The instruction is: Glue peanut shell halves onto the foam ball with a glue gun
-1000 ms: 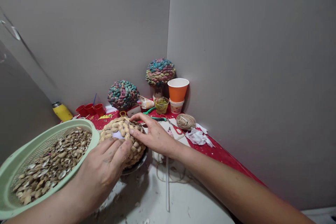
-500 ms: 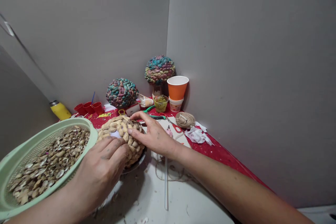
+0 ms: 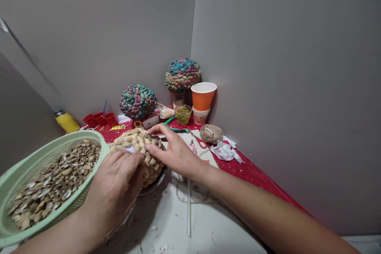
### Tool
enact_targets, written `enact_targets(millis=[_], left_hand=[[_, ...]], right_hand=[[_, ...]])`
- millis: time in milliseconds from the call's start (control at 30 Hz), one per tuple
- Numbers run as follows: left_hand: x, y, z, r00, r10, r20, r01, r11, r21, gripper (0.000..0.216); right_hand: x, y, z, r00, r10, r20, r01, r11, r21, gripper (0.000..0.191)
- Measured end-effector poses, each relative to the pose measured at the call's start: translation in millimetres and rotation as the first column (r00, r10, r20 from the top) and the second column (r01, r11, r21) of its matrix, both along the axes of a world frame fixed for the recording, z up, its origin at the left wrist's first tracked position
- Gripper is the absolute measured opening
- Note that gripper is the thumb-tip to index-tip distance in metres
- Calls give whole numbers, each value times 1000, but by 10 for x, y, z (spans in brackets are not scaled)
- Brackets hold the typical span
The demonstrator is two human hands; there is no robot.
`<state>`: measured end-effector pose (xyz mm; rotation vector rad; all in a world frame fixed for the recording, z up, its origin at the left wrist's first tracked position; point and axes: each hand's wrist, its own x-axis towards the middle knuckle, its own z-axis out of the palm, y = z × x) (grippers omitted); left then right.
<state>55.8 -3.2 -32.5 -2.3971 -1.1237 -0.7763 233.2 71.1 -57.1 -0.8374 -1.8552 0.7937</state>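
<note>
A ball covered in peanut shells (image 3: 127,139) rests in a dark-rimmed dish (image 3: 157,184), and a pale bare patch (image 3: 130,149) shows among its shells. On the ball's right side lies my right hand (image 3: 175,152), thumb and fingers apart and gripping its surface. My left hand (image 3: 117,186) is at the front left of the ball with its fingers curled together. Whatever is between those fingertips is hidden behind the hand. A green colander (image 3: 104,149) full of peanut shell pieces (image 3: 56,182) stands to the left of my left hand.
Two coloured shell balls (image 3: 138,102) (image 3: 183,74) stand at the back. Nearby are orange cups (image 3: 203,97), a twine ball (image 3: 211,133), scissors (image 3: 201,143), crumpled tissue (image 3: 224,151), red cups (image 3: 110,119) and a yellow bottle (image 3: 68,122). A clear glue stick (image 3: 188,210) lies in front.
My left hand has turned slightly, its knuckles a little higher over the ball's front. My right hand stays in place on the ball. The view has shifted slightly.
</note>
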Motion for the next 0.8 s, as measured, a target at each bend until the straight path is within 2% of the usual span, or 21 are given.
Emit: enact_targets(millis=[200,333,567,800], left_hand=[[-47,-33,-36,995,-62,73,65,997,-39,20],[-53,-30,-56,995,-46,93,48,999,-20,17],[-48,-9,-111,987,-47,151,46,999,14,24],[-42,-50,-97,977,-66,201,73,997,-24,28]], right_hand=[[-12,-26,-10,1000,-12,-4,12,1000,13,23],[-8,-29,-20,1000,-16,0,16,1000,7,22],[0,-44,-16,1000,-18,11,18,1000,0,21],[-7,-55,-21,1000,-13,11,13,1000,-3,23]])
